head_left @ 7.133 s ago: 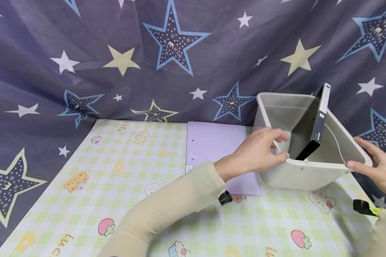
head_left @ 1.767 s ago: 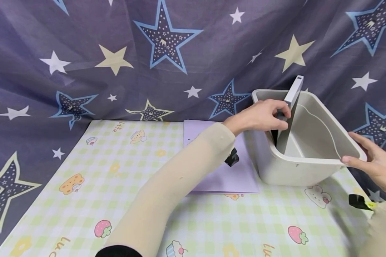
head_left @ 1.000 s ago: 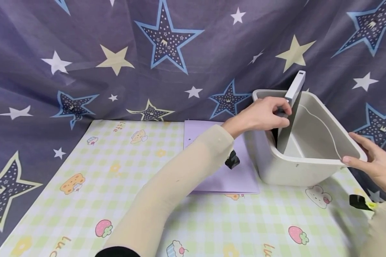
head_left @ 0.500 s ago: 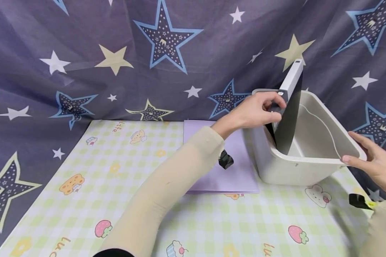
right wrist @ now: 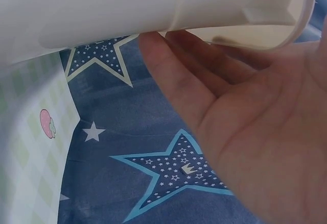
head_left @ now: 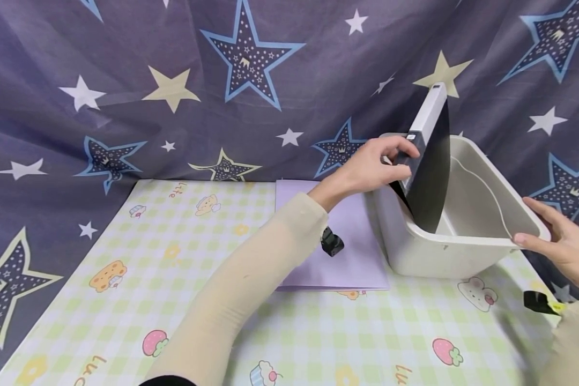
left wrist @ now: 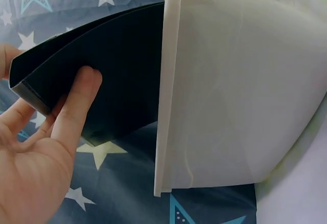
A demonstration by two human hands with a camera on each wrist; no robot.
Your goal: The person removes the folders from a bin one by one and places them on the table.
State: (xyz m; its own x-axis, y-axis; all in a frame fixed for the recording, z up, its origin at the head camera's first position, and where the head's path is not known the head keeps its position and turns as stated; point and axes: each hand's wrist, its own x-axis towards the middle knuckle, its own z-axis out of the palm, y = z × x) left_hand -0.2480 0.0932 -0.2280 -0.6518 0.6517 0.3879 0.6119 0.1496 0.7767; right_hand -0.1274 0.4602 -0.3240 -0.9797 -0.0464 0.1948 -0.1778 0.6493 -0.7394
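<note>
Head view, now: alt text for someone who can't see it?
A person's left hand grips a black binder tilted partly out of a pale gray bin, while the right hand holds the bin's rim. Flat purple sheets lie beside the bin on a green-checked tablecloth, with a dark star-patterned curtain behind.

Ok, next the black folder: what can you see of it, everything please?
The black folder has smooth, card- or plastic-like covers, bowed, with a gap between them. Its spine is partly light grey, partly dark, with a small white mark and a hole near the top. It tilts up out of the pale bin, lower part inside; the left-hand grip pinches it at the spine.
</note>
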